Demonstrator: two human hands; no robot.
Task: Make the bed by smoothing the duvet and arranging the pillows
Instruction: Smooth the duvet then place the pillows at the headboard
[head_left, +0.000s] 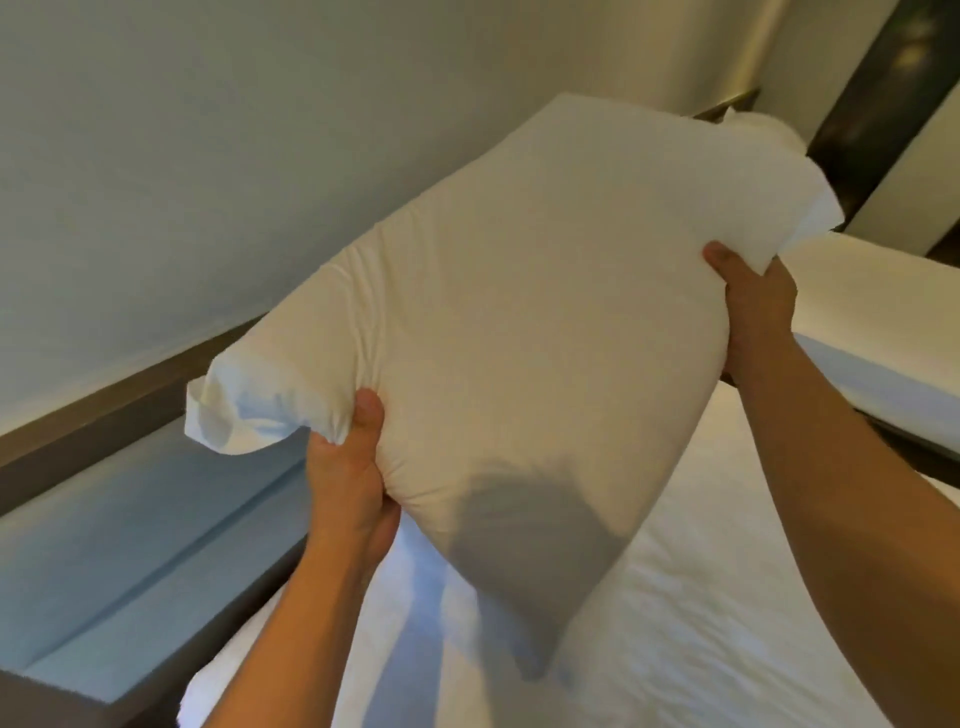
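Note:
A large white pillow (524, 322) hangs in the air over the bed, tilted with its far end higher at the upper right. My left hand (350, 467) pinches its lower left edge, thumb pressed into the fabric. My right hand (756, 306) grips the right edge near the loose flap of the pillowcase. Below the pillow lies the white duvet (727, 597), wrinkled, with the pillow's shadow on it. A second white pillow (883, 332) rests at the right along the head of the bed.
A padded blue-grey headboard panel (130, 545) with a dark frame runs along the left. A pale wall (208, 156) rises behind it. A dark vertical panel (872, 104) stands at the upper right corner.

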